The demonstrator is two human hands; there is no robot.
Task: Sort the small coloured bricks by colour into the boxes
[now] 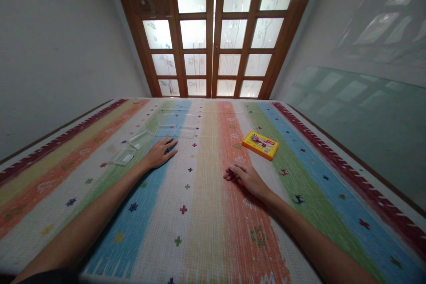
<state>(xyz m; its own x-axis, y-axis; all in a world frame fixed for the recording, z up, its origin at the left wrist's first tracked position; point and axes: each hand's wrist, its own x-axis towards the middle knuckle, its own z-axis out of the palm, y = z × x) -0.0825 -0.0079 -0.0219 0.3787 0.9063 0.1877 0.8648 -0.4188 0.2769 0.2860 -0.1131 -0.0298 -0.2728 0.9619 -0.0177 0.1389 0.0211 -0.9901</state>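
My left hand (161, 152) lies palm down on the striped tablecloth (208, 195), its fingers stretched out and a little apart. A small dark patch shows between its thumb and fingers; whether it is an object or the cloth's print I cannot tell. Just beyond this hand stands an open clear plastic case (166, 131). A second clear plastic case (124, 158), lid raised, is to its left. My right hand (245, 176) rests on its side on the orange stripe, fingers loosely curled together, with nothing visible in them. The nearest thing to it is a yellow box (260, 145) with a printed picture, lying flat.
White walls rise on both sides of the table. At its far end are wooden doors (213, 31) with frosted panes. A pale glass panel (353, 106) leans along the right wall.
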